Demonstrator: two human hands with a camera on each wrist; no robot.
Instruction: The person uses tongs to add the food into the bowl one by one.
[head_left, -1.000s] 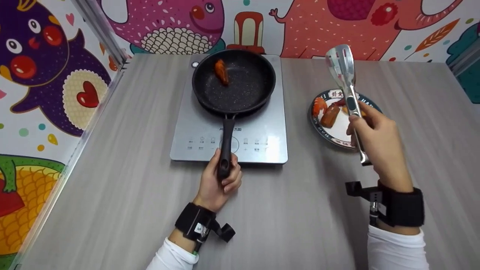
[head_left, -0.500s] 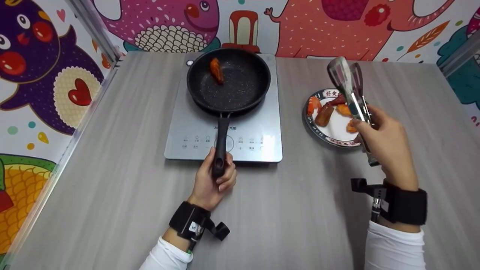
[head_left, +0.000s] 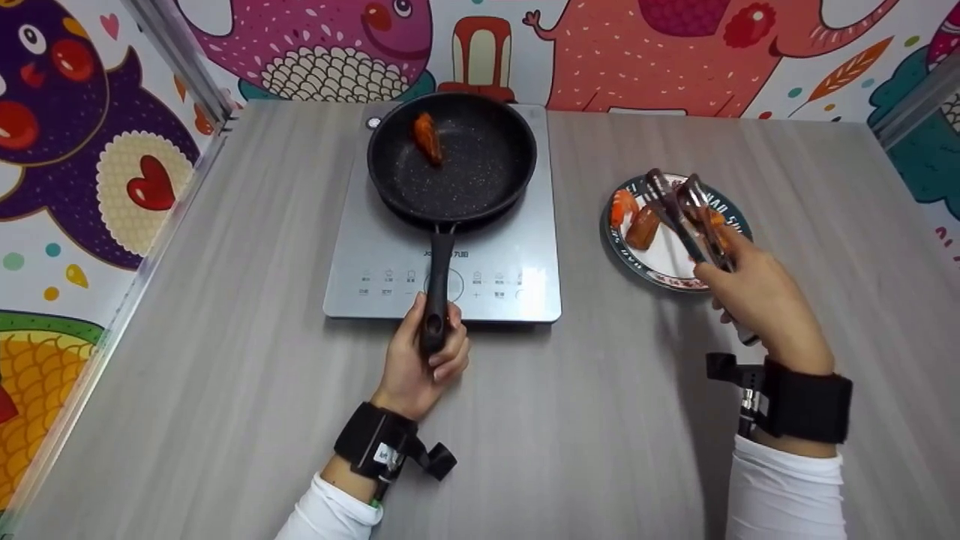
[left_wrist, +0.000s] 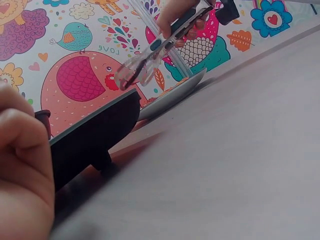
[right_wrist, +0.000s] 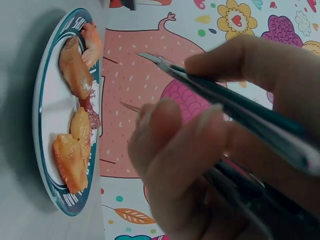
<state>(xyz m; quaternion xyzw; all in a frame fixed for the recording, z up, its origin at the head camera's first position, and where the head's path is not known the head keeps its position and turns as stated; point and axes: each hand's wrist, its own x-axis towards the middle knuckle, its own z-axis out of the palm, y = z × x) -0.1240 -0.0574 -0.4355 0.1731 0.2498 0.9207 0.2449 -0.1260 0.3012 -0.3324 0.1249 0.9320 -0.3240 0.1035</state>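
My left hand (head_left: 420, 367) grips the handle of a black frying pan (head_left: 469, 176), which sits on an induction cooker (head_left: 517, 259). One reddish-brown chicken wing (head_left: 427, 139) lies in the pan. Over the plate (head_left: 630, 264), my right hand (head_left: 772, 300) holds metal tongs (head_left: 681, 225) with their arms apart and nothing visible between them. Food on the plate includes a shrimp (right_wrist: 92, 45), a brown piece (right_wrist: 75, 70), a dark red piece (right_wrist: 90, 111) and two orange-yellow pieces (right_wrist: 70, 160). In the head view the tongs and hand partly cover this food.
A grey wood-grain table (head_left: 570, 420) carries the cooker, with the plate to its right. Cartoon-printed panels (head_left: 637, 56) rise behind and on the left, with a metal frame strip (head_left: 180, 60) at the left corner.
The tongs have tipped down toward the plate, and their arms have spread apart. The left hand keeps its grip on the pan handle. The whole head view has shifted slightly.
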